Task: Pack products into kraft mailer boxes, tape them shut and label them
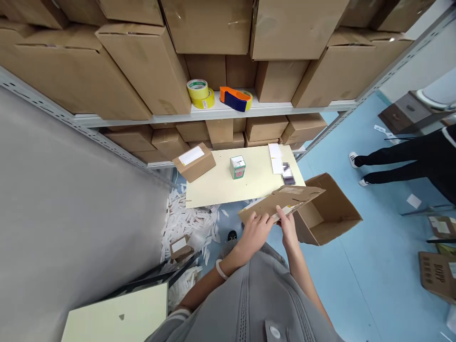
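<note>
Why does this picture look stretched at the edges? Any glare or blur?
Head view: probably a wide-angle lens, splaying the whitish perforated metal posts and tipping the black-trousered person sideways; head view: small glints on the upper brown cardboard box; head view: a pixelated patch on the pale cream rectangular tabletop; head view: left hand and right hand look fairly sharp.

Just right of the frame's centre, the left hand [253, 232] and the right hand [288, 229] gripped a brown cardboard piece [272, 204]. To its right stood an open carton [333, 202]. In the middle, a cream tabletop [217, 192] bore a small green-and-white box [237, 167] and, at its left end, a labelled box [201, 169]. Above, yellow tape rolls [204, 101] and an orange-and-blue tape dispenser [232, 100] sat on a shelf [274, 111]. White scraps [177, 213] covered the floor at lower left.
</note>
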### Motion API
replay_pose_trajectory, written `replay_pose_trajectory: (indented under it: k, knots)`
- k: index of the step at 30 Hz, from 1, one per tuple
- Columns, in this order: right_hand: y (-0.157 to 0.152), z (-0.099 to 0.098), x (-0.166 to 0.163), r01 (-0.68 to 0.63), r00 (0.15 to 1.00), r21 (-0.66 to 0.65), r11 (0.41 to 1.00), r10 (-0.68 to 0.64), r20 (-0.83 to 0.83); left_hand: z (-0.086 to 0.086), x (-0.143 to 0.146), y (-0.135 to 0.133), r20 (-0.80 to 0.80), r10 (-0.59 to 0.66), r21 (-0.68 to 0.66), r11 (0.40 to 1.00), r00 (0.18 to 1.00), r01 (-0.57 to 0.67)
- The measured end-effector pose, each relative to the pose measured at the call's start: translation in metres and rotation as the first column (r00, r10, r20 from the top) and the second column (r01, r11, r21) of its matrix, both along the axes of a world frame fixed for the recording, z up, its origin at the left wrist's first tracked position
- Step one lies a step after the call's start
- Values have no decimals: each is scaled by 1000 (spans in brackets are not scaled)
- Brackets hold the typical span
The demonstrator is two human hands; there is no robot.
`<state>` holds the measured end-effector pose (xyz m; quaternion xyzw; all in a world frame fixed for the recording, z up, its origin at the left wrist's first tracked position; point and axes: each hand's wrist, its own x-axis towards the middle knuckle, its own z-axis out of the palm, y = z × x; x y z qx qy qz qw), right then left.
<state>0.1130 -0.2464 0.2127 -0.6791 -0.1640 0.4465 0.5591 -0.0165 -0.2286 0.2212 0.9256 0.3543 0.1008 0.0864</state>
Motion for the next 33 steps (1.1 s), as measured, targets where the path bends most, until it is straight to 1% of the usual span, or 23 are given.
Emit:
replay_pose_trajectory:
  k: [3, 6, 8, 9, 11, 13, 15, 18, 22, 26, 29, 31, 33]
  knots:
    - [43, -16, 14, -82, 995, -38, 996, 84, 57, -8, 13, 28, -24, 48, -39, 998, 999, -49]
    - [87, -29, 34, -188, 953, -70, 980, 200, 229, -11, 18, 67, 11, 63, -126, 990, 998, -61]
    - [113, -33, 48, -278, 880, -138, 951, 309, 362, -15, 16, 98, 59, 137, -164, 978, 989, -126]
    - [124, -34, 54, -318, 834, -194, 928, 371, 409, -18, 13, 114, 78, 220, -167, 965, 972, -204]
    - [143, -34, 65, -371, 740, -314, 874, 483, 469, -26, 7, 146, 98, 405, -149, 909, 909, -389]
    - [158, -31, 74, -397, 657, -394, 829, 556, 509, -37, 0, 177, 88, 506, -140, 859, 858, -492]
    - [170, -29, 82, -415, 599, -432, 800, 598, 532, -49, -3, 204, 51, 553, -143, 828, 832, -542]
    - [185, -28, 93, -436, 561, -455, 776, 630, 536, -65, -1, 237, -27, 566, -154, 812, 824, -562]
    - [204, -30, 104, -418, 505, -526, 741, 671, 543, -84, 7, 264, -92, 503, -158, 845, 860, -511]
    - [219, -29, 105, -403, 407, -629, 665, 746, 528, -99, 12, 273, -127, 445, -159, 873, 887, -461]
    - [227, -27, 102, -433, 354, -657, 617, 787, 506, -105, 13, 277, -119, 444, -156, 875, 888, -458]
    - [232, -27, 100, -453, 338, -654, 607, 795, 504, -107, 11, 283, -108, 456, -161, 869, 884, -468]
    - [237, -28, 98, -459, 325, -655, 600, 800, 504, -107, 8, 295, -104, 474, -161, 859, 874, -485]
